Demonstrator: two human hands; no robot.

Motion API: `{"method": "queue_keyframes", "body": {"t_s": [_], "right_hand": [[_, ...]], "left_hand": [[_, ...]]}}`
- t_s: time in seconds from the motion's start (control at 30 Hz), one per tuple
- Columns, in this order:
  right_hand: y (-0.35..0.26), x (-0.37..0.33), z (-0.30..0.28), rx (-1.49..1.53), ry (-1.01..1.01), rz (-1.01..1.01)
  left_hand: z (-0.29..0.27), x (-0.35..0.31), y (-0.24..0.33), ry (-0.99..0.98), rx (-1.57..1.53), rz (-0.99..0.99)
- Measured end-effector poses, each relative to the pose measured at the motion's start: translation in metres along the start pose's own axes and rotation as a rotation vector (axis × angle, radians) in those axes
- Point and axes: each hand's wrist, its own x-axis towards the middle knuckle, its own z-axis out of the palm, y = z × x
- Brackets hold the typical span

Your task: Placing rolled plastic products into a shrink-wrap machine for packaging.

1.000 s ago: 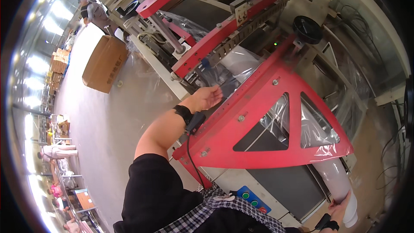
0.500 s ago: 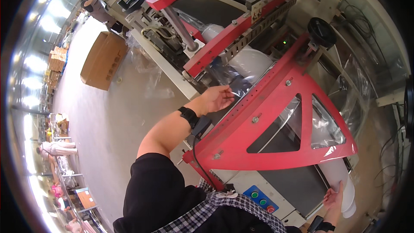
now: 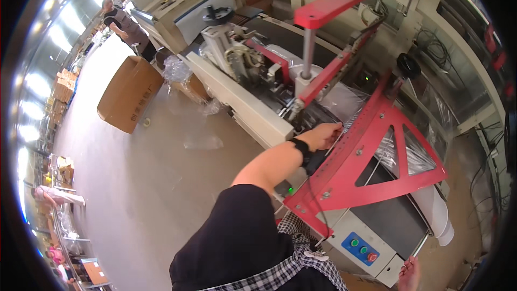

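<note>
My left hand [image 3: 325, 136] reaches to the inner edge of the red sealing frame [image 3: 359, 152], its fingers closed on the edge of clear plastic film [image 3: 353, 121]. Under film beyond it lies a pale white item [image 3: 340, 101], partly hidden by a red bar. At the lower right, my right hand [image 3: 409, 276] has curled fingers. A narrow bright strip [image 3: 421, 244] runs down to them; whether it is film or a machine edge is unclear. A long white tapered piece, perhaps stacked cups [image 3: 440, 218], sticks out from under the frame beside the dark conveyor [image 3: 385, 218].
A blue button panel [image 3: 362, 249] is on the machine's near side. A red overhead arm [image 3: 334, 8] and black handwheels [image 3: 408, 66] rise around the sealing area. On the floor stand an open cardboard box [image 3: 129, 94] and loose plastic [image 3: 202, 139]. A person [image 3: 126, 27] stands beyond.
My view has shifted, showing more of the machine's far side. My left hand has moved along to the film by the red frame. My right hand has left the white tapered piece, moving down and nearer.
</note>
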Motion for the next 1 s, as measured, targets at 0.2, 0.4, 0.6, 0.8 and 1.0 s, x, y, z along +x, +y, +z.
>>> {"method": "queue_keyframes", "body": {"t_s": [0.2,0.4,0.6,0.8,1.0], "right_hand": [[0.09,-0.084,0.03,-0.016,0.049,-0.042],[0.136,-0.189,0.184,-0.277,-0.02,-0.088],[0.199,-0.219,0.245,-0.301,-0.03,-0.236],[0.252,-0.328,0.229,-0.529,0.041,0.109],[0.246,-0.287,0.249,-0.542,-0.06,0.141]], "left_hand": [[-0.009,-0.124,0.015,-0.016,0.825,-0.127],[0.093,-0.199,0.008,0.165,1.111,0.98],[0.291,-0.243,-0.183,-0.907,0.438,0.529],[0.129,-0.333,-0.323,-1.606,0.528,-0.409],[-0.008,-0.278,0.055,-0.572,0.947,-0.102]]}}
